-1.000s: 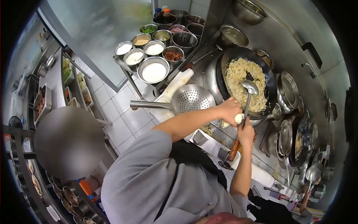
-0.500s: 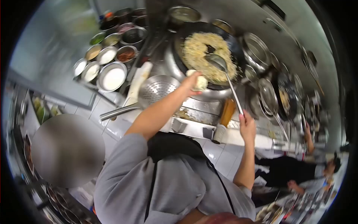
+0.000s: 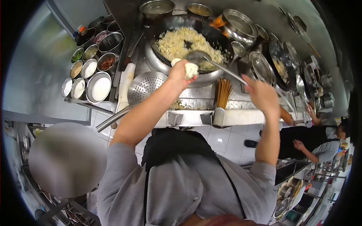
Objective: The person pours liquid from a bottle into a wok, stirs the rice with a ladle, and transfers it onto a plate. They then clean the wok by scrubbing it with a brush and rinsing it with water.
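Observation:
My left hand (image 3: 180, 74) is closed around a folded pale cloth (image 3: 191, 70) at the near rim of a large black wok (image 3: 154, 35). Whether it also grips the wok's handle is hidden by the cloth. Fried rice (image 3: 179, 41) with yellow and green bits is spread in the wok, with a dark bare spot in its middle. My right hand (image 3: 260, 94) is wrapped around the long handle of a steel ladle (image 3: 197, 57). The ladle's bowl rests in the near part of the wok, against the rice.
A perforated strainer (image 3: 145, 88) lies left of the wok. Several seasoning bowls (image 3: 98, 87) stand farther left. A bamboo brush (image 3: 224, 92) lies on the stove's front. Flames (image 3: 218, 22) show beside the wok, near a metal pot (image 3: 240, 25). Another person (image 3: 305, 139) works at right.
My right hand has swung outward to the right, and the ladle's handle lies flatter. The rice has shifted within the wok. Flames now show at the wok's far right side. The camera view has turned.

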Demonstrator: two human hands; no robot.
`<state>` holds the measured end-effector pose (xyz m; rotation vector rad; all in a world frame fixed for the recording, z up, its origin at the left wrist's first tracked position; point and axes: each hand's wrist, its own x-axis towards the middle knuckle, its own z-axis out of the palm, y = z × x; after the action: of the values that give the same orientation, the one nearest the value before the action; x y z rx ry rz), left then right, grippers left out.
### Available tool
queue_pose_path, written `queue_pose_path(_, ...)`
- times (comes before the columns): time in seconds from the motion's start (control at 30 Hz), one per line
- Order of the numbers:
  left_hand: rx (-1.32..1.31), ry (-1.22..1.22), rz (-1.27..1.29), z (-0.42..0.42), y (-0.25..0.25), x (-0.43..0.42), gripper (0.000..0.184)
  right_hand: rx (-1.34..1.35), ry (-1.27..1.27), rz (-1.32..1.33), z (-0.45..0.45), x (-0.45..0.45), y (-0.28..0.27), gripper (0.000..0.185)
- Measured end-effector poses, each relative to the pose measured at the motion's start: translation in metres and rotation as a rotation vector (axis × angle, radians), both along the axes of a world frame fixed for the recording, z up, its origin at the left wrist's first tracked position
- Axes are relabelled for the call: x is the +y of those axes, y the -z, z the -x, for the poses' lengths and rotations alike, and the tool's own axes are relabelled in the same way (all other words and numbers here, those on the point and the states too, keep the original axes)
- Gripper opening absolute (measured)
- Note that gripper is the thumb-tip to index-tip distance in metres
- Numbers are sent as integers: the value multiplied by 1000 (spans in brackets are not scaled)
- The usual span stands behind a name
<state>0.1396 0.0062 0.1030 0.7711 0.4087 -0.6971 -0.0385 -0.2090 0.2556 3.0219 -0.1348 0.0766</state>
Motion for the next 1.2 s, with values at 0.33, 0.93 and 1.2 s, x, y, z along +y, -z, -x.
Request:
queue_pose_path(0.33, 84, 52, 53, 68, -39, 23, 12, 70, 92, -99, -17, -9, 21, 37)
queue_pose_path(0.93, 51, 93, -39, 25, -43, 10, 19, 37, -37, -261, 29, -10, -10, 36)
queue_pose_path(1.2, 20, -131, 24, 70, 44, 9, 13, -114, 146, -154, -50, 17, 59, 29)
